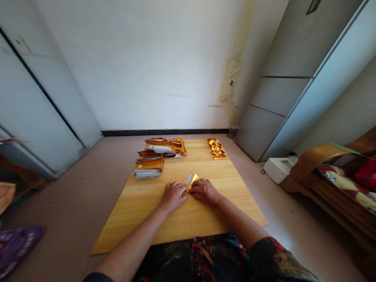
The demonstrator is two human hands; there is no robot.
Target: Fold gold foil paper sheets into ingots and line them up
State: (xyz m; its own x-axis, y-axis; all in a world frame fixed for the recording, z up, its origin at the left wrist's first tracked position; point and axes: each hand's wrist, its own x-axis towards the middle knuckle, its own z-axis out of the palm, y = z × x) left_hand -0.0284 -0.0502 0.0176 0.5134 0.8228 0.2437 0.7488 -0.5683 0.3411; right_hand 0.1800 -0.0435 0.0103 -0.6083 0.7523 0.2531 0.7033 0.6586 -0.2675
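Between my two hands, over the middle of the wooden table (202, 219), is a sheet of gold foil paper (191, 178) with a pale side showing. My left hand (174, 194) pinches its near left part. The fingers of my right hand (205, 190) are closed on its right side. The near part of the foil is hidden under my fingers. At the far right of the table lie several folded gold foil pieces (216, 148) in a row. Stacks of gold and white paper sheets (149, 166) lie at the far left.
A white wall (152, 78) with a dark baseboard stands beyond the table. To the right are a grey refrigerator (270, 94), a white box (277, 169) and a wooden bench (326, 199). A purple bag (22, 244) lies on the floor at left.
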